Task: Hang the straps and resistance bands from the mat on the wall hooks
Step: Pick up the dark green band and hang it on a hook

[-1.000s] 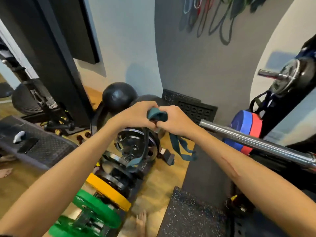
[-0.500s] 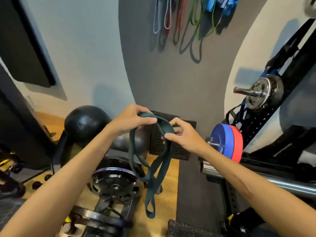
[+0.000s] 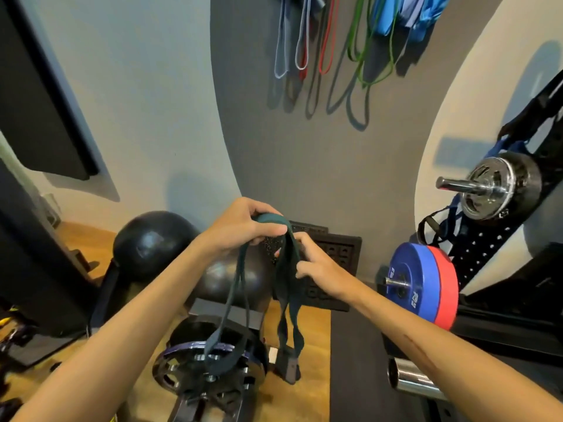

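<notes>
- Teal resistance band (image 3: pixel 240 303) is held up between both hands, in front of the grey wall panel (image 3: pixel 320 166), and hangs down from them in several loose loops.
- Left hand (image 3: pixel 240 228) grips the top fold of the band, with fingers curled over it and the thumb underneath.
- Right hand (image 3: pixel 313 263), just beside and slightly below the left, pinches one of the hanging strands between thumb and fingers.
- Lower loops of the band dangle below the hands, in front of a stack of dark weight plates (image 3: pixel 207 363).
- Above the hands, high on the grey panel, other bands hang already: pale blue (image 3: pixel 281 56), red (image 3: pixel 327 47), green (image 3: pixel 365 56) and a bunch of bright blue ones (image 3: pixel 408 13). Their hooks are out of view.
- Beyond the left hand sit two dark exercise balls (image 3: pixel 152 242) on the floor.
- To the right of the right hand, a blue and a red plate (image 3: pixel 423 281) sit on a bar, with a chrome plate (image 3: pixel 493 187) higher on the black rack.
</notes>
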The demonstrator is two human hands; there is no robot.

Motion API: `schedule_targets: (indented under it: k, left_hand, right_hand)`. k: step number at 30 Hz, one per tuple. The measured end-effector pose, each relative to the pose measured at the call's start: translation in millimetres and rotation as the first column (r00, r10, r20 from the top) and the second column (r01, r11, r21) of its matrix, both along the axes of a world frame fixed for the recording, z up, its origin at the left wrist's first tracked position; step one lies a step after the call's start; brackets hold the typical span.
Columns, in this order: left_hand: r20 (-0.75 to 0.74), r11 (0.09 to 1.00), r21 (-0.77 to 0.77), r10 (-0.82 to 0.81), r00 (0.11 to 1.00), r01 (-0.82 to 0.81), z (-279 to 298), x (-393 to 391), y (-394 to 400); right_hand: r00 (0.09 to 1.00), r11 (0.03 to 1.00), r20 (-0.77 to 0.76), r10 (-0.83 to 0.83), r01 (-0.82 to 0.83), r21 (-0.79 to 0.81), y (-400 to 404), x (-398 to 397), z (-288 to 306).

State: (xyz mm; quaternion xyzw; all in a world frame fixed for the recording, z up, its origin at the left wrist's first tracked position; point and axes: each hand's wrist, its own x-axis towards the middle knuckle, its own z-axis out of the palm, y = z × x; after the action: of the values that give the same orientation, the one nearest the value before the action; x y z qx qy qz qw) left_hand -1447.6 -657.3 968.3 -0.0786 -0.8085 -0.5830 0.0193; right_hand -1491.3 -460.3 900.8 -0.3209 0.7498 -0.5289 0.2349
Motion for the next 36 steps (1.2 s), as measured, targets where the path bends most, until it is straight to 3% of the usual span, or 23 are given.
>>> schedule_targets:
  k: [4, 7, 10, 13, 17, 21, 25, 29, 33, 36]
  left_hand:
    - [-0.005, 0.996, 0.071, 0.057, 0.998, -0.056, 8, -51, 4]
    - [-0.039, 0.995, 0.096, 0.025, 0.999, -0.021, 17, -91, 12]
    - [-0.055, 0.995, 0.098, 0.008, 0.998, -0.002, 24, -124, 14]
    - [-0.033, 0.994, 0.107, 0.009, 0.999, -0.006, 28, -156, 13]
    - [-0.026, 0.995, 0.099, 0.021, 0.999, -0.018, 42, -208, 23]
    - [-0.074, 0.999, 0.036, -0.032, 0.997, 0.035, 54, -270, 35]
    - [-0.056, 0.974, -0.119, -0.198, 0.979, 0.191, 59, -340, 31]
    - [0.024, 0.868, -0.318, -0.394, 0.919, 0.380, 64, -399, 29]
    - [0.029, 0.782, -0.393, -0.515, 0.857, 0.483, 73, -440, 32]
    - [-0.063, 0.827, -0.355, -0.487, 0.871, 0.436, 89, -471, 22]
  right_hand:
    - [0.999, 1.000, 0.031, 0.015, -0.014, -0.026, 0, -40, 2]
    - [0.982, 0.992, -0.143, -0.122, 0.124, 0.005, 5, -76, 3]
    - [0.887, 0.953, -0.357, -0.291, 0.302, -0.027, 12, -112, 10]
    - [0.852, 0.948, -0.438, -0.287, 0.317, -0.004, 16, -143, 18]
    - [0.854, 0.943, -0.441, -0.277, 0.329, 0.045, 21, -194, 23]
    - [0.830, 0.910, -0.395, -0.393, 0.412, -0.041, 28, -243, 26]
    - [0.755, 0.833, -0.366, -0.543, 0.539, -0.124, 39, -298, 27]
    - [0.704, 0.742, -0.237, -0.670, 0.638, -0.203, 48, -347, 41]
    - [0.658, 0.726, -0.314, -0.685, 0.655, -0.211, 47, -379, 66]
    - [0.682, 0.773, -0.379, -0.625, 0.608, -0.182, 40, -402, 98]
